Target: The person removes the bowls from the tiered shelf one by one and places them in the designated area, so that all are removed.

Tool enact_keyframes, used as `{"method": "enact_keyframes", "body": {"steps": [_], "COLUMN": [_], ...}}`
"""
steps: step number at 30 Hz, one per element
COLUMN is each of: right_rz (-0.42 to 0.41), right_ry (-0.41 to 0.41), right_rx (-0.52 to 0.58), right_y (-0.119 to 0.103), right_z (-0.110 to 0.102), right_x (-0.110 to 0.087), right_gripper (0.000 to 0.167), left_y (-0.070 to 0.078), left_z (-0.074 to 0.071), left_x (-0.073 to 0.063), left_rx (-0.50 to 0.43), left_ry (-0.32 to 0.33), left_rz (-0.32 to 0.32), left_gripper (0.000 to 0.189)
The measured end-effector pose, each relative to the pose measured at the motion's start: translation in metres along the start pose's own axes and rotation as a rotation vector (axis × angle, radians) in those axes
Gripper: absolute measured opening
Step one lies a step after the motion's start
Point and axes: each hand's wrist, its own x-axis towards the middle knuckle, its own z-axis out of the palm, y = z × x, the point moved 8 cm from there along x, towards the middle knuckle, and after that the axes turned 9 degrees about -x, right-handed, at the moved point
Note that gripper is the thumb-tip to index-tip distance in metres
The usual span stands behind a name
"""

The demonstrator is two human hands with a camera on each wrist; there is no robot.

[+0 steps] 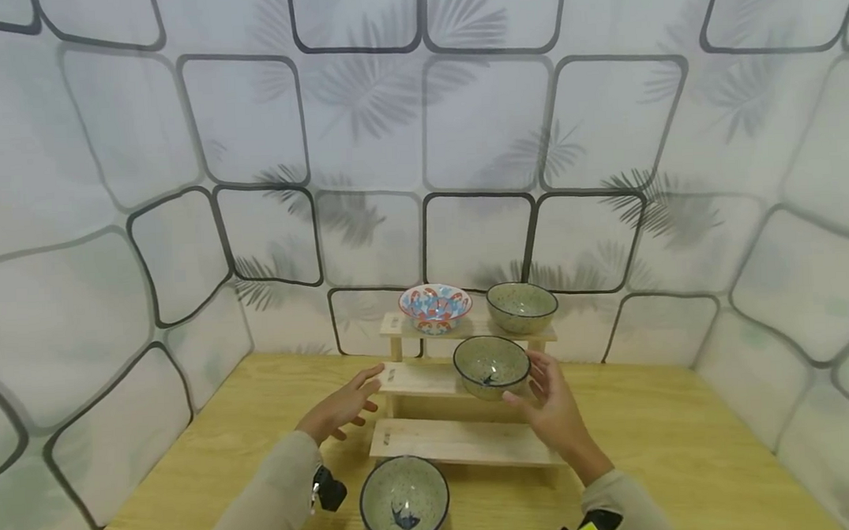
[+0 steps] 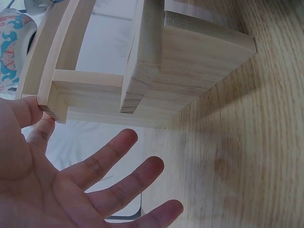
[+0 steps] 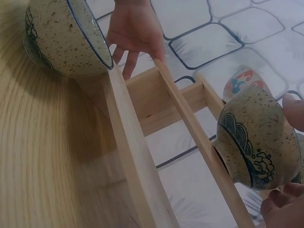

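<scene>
Three speckled bowls [image 1: 491, 351]: mid-frame, the right grip [image 1: 553, 408] pinches the centre bowl [image 1: 491, 365] at one wooden stand [image 1: 468, 440]; the upper bowl [image 1: 522, 312] sits beside one red-and-blue bowl [image 1: 435, 308]; the front bowl [image 1: 404, 491], lower centre, is on the worktop [image 1: 659, 433]. The spread left grip [image 1: 341, 407] touches the stand.

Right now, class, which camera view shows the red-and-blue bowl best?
The head view: the red-and-blue bowl shows whole on the top shelf, nothing covering it. The left wrist view cuts it off at the edge; the right wrist view shows a piece behind the speckled bowl.
</scene>
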Motion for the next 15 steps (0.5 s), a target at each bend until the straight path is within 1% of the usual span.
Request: {"method": "enact_keyframes", "body": {"steps": [4, 10, 12, 15], "right_rz": [0.009, 0.056, 0.066, 0.065], "right_ry": [-0.011, -0.025, -0.026, -0.022], "right_rx": [0.01, 0.033, 0.046, 0.035], "right_y": [-0.001, 0.009, 0.01, 0.011], "right_z": [0.004, 0.009, 0.01, 0.01], "right_x": [0.001, 0.003, 0.003, 0.002], "right_gripper": [0.072, 0.073, 0.072, 0.066], "left_y": [0.0, -0.002, -0.002, -0.001], "left_z": [0.001, 0.001, 0.001, 0.002], "left_x": [0.001, 0.002, 0.002, 0.002], "left_rx": [0.003, 0.007, 0.007, 0.008], "left_ry": [-0.002, -0.004, -0.005, -0.008], "left_rz": [-0.001, -0.005, -0.007, -0.005], "left_gripper": [0.059, 0.059, 0.06, 0.06]}}
